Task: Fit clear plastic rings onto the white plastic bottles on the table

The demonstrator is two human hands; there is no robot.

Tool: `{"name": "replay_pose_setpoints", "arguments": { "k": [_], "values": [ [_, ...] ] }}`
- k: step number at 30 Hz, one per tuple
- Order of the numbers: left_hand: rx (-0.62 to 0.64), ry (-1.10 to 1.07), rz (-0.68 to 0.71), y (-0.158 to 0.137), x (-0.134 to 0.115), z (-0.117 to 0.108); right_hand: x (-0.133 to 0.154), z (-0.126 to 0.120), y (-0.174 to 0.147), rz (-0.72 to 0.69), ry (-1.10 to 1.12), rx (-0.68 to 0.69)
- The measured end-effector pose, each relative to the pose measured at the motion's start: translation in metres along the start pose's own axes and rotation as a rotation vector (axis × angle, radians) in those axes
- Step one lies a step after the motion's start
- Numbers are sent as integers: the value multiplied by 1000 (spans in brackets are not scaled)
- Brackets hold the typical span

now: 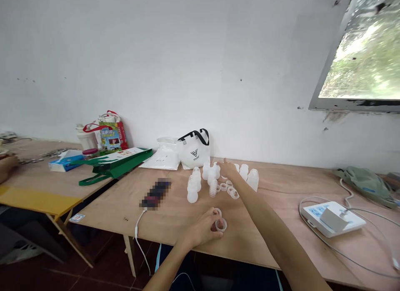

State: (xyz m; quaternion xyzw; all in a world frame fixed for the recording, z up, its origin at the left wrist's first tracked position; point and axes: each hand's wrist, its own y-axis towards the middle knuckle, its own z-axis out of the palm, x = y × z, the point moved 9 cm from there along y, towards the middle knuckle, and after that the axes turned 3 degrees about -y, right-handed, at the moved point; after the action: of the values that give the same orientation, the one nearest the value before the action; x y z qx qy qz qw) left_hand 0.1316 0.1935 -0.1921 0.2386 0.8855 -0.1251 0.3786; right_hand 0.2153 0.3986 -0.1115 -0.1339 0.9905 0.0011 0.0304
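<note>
Pale plywood makes up the surface, smooth and matte, set against a blank white wall with a window cut off at the upper right. On it stands a cluster of small translucent plastic bottles, rounded at the shoulder, with several clear rings lying flat among them. The right hand reaches far out over this cluster, fingers loosely spread and touching or just above the bottles at the back; whether it grips one cannot be told, since the hand hides what lies under it. The left hand rests near the front edge, fingers curled around a clear ring that sits on the wood, thumb and fingertips pinching its rim. A phone, blurred into blocks, lies to the left with a white cable running off the edge. Behind stand a white bag with black handles and a flat white pouch. A white power strip with a grey plug and looping cords sits at the right, beside a crumpled green cloth. On a second wooden table at the left lie a green bag and a blue tissue pack; another person's hand shows at the frame's edge.
</note>
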Motion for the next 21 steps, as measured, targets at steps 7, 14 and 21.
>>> {"name": "replay_pose_setpoints", "arguments": {
  "k": [7, 14, 21],
  "values": [
    [-21, 14, 16, 3, 3, 2, 0, 1, 8, 21, 153, -22],
    [-34, -3, -8, 4, 5, 1, -14, -43, -10, 48, 353, -324],
    [-8, -10, 17, 7, 5, 4, -54, -66, -139, 182, 625, -799]
  ]
}}
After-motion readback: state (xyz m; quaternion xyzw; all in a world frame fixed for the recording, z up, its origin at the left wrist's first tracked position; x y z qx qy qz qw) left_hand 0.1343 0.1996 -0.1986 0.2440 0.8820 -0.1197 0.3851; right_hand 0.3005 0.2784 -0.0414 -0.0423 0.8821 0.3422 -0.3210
